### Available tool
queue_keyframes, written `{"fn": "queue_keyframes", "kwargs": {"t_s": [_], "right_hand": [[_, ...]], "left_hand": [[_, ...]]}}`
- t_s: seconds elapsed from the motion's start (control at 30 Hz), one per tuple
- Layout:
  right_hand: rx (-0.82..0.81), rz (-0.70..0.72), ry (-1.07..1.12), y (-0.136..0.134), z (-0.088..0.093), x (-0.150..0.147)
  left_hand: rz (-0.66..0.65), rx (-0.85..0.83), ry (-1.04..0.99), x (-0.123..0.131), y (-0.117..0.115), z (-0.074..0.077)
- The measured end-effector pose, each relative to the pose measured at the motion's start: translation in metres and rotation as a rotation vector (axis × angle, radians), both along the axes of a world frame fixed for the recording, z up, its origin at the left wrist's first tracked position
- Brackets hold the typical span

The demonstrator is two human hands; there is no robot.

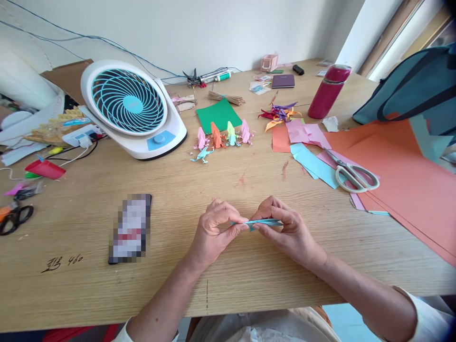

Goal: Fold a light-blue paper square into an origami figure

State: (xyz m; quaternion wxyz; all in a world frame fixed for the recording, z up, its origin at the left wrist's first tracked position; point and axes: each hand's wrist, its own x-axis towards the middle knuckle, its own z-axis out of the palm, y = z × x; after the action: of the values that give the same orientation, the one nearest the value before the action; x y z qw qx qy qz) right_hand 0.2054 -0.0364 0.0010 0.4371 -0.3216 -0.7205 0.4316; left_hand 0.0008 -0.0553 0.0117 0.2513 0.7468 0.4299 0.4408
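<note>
STEP: folded blue paper (265, 222) is apparently being creased, held above the counter (171, 213) | FINGERS: paper pinched by left hand (219, 225) and right hand (287, 228) | NEXT: even thumb pressure along fold likely required

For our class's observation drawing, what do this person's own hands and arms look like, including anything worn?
The left hand and right hand are bare, with no gloves, rings or watch visible. White sleeves stop well short of both hands.
</note>
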Motion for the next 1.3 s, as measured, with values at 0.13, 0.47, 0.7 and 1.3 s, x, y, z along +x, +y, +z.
{"fn": "queue_keyframes", "kwargs": {"t_s": [0.13,0.47,0.7,1.3], "right_hand": [[0.036,0.023,0.007,-0.0003,0.0021,0.0006],[0.094,-0.009,-0.018,-0.0002,0.0046,0.0024],[0.241,-0.134,-0.047,0.0012,0.0029,0.0027],[0.235,-0.16,-0.12,0.004,0.0007,0.0025]], "left_hand": [[-0.023,-0.016,-0.024,-0.0002,-0.0013,0.0024],[0.054,0.071,0.048,0.0028,-0.0069,0.0059],[0.198,0.101,0.057,0.0038,-0.0067,0.0045],[0.233,0.136,0.205,0.0042,-0.0084,0.002]]}}
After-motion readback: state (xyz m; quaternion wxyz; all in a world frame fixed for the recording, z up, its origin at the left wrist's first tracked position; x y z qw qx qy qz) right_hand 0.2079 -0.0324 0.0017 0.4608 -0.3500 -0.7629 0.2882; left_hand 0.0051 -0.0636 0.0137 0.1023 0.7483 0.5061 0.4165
